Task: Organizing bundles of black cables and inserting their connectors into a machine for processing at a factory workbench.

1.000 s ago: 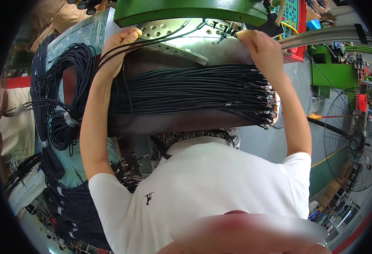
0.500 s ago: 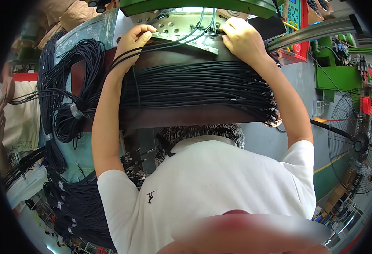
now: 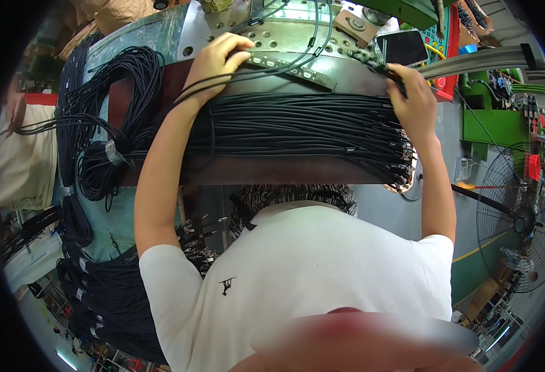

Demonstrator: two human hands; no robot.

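Observation:
My left hand [image 3: 218, 65] is at the left end of a narrow metal bar [image 3: 300, 75] with small recesses, its thumb and forefinger closed about that end. Thin black cables [image 3: 266, 71] cross the heel of this hand and curve up over the bar. My right hand [image 3: 415, 99] is apart from the bar, to its right. Its fingers are closed on the end of a knobbly black strip [image 3: 368, 60] that stretches left over the edge of the drilled metal plate [image 3: 272, 44]. What lies inside the right fingers is partly hidden.
A thick bundle of black cables [image 3: 279, 124] lies across the brown board [image 3: 272, 170] in front of me. Coiled cables [image 3: 139, 93] are at the left. Green machine parts [image 3: 409, 9], a dark flat device [image 3: 403, 48] and a metal rail [image 3: 483, 63] stand far right; a fan [image 3: 520, 217] is nearer.
My right hand has moved right and nearer, away from the bar, with the black strip. My left hand stays at the bar's end. More of the metal plate shows below the green machine.

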